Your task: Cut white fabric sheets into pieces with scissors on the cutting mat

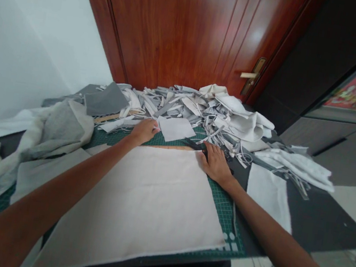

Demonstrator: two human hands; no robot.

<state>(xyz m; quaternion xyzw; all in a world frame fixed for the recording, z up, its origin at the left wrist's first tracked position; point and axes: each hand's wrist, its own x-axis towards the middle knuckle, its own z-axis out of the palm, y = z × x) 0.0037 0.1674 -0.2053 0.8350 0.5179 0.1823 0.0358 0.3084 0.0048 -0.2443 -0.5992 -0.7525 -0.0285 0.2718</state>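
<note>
A large cream piece of fabric (155,201) lies flat in front of me, over a green cutting mat (222,197). My left hand (144,131) is closed just above the fabric's far left corner. Its fingertips meet the left side of a small white square piece (177,129); whatever they pinch is too small to make out. At the far right corner, my right hand (216,162) is closed around dark scissors (193,144), which point left and are partly hidden by the fingers. A wooden ruler (176,147) shows as a strip along the fabric's far edge.
Heaped grey and white fabric scraps (182,101) line the back against a wooden door (179,32). Crumpled pale cloth (59,130) covers the left side. A white fabric piece (269,192) lies right of the mat, on the dark tabletop (315,219).
</note>
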